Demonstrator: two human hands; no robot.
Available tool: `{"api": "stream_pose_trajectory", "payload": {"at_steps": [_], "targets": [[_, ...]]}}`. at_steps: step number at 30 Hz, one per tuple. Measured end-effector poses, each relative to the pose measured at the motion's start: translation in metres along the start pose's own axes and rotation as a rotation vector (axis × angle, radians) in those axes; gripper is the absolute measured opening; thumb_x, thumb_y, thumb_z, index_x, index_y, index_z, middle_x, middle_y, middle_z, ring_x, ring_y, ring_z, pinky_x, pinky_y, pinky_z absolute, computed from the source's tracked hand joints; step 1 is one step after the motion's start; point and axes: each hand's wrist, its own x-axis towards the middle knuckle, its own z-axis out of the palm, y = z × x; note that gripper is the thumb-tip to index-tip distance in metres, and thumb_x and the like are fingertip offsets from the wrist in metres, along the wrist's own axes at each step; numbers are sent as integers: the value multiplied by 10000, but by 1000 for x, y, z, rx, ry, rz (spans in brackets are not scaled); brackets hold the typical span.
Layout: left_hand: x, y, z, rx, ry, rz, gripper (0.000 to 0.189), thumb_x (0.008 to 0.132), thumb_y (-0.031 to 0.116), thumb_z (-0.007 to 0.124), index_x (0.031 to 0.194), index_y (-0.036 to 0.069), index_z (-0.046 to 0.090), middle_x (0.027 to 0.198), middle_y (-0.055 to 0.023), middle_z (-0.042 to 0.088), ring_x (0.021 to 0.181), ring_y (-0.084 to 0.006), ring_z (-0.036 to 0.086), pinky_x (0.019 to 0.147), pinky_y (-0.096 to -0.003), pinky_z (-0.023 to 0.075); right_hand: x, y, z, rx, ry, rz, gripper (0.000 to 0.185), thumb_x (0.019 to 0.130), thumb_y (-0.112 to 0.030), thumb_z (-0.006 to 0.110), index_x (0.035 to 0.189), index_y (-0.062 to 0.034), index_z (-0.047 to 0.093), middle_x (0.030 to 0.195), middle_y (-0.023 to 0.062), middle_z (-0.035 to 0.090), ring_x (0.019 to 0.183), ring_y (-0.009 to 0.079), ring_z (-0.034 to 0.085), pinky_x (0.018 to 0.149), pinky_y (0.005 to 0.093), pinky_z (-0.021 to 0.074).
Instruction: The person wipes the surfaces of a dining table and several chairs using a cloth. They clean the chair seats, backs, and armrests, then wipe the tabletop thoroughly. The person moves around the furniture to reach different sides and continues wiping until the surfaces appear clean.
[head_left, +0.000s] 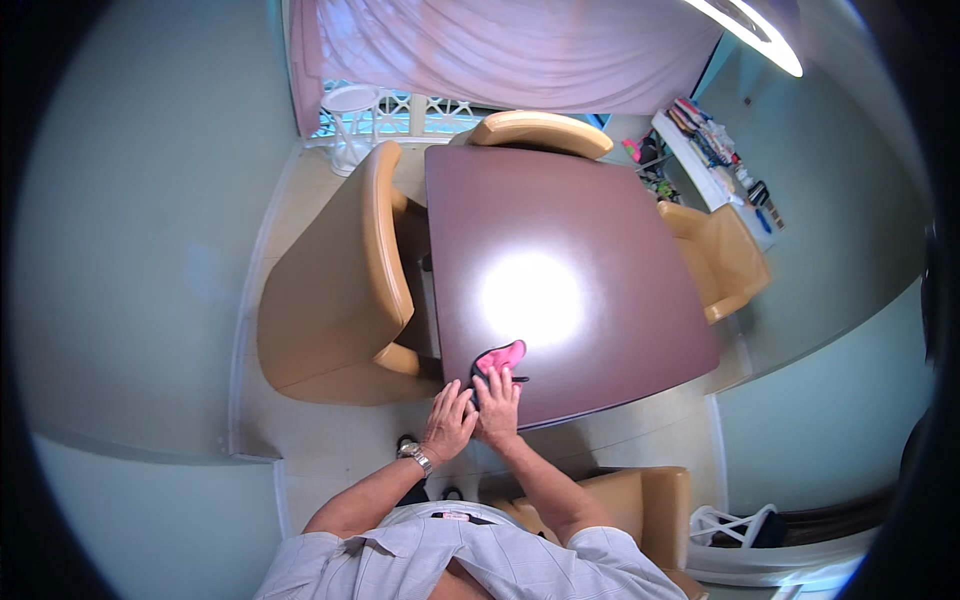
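A small fabric item (501, 358), pink with a black edge, is at the near left corner of the dark reddish-brown table (600, 225). What kind of item it is cannot be made out. A short black strap or tab sticks out from its right side. My right hand (497, 409) has its fingers over the near part of the item and covers much of it. Close beside it, my left hand (450, 426) has its fingertips by the item's lower left side and the table corner. A metal wristwatch (417, 456) is on my left wrist.
Tan armchairs stand at the table's left (337, 300), far side (540, 133), right (716, 255) and near side (645, 502). A white shelf (694, 165) with folded cloths is at the far right. A white side table (352, 99) stands by the pink curtain (510, 52).
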Motion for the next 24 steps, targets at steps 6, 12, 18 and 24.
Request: {"api": "stream_pose_trajectory", "payload": {"at_steps": [6, 12, 18, 24], "targets": [[56, -33, 18, -164, -73, 17, 669, 1087, 282, 718, 1653, 4, 494, 1752, -339, 407, 1604, -521, 446, 1338, -580, 381, 38, 5, 11, -94, -278, -21, 771, 1029, -460, 678, 1724, -177, 501, 1864, 115, 333, 1754, 443, 217, 1324, 740, 280], [118, -59, 27, -269, 13, -49, 724, 1119, 333, 652, 1722, 3, 424, 1786, -359, 351, 1619, -523, 422, 1352, -568, 351, 96, 13, 28, -76, -319, 22, 759, 1040, -449, 665, 1730, -183, 492, 1851, 96, 362, 1753, 424, 227, 1348, 708, 259], [181, -83, 53, -287, 88, -149, 708, 1145, 330, 630, 1719, -16, 404, 1778, -380, 355, 1637, -541, 401, 1349, -574, 358, 193, 52, 46, -32, -220, -89, 686, 1037, -451, 668, 1664, -188, 578, 1801, 100, 444, 1721, 423, 291, 1320, 705, 293], [236, -83, 75, -121, 66, -186, 737, 1110, 295, 685, 1723, 5, 396, 1779, -353, 371, 1637, -522, 400, 1359, -629, 317, 334, 104, 83, 9, -49, -152, 577, 1003, -389, 749, 1538, -181, 686, 1651, 109, 580, 1624, 412, 409, 1247, 657, 367]]}}
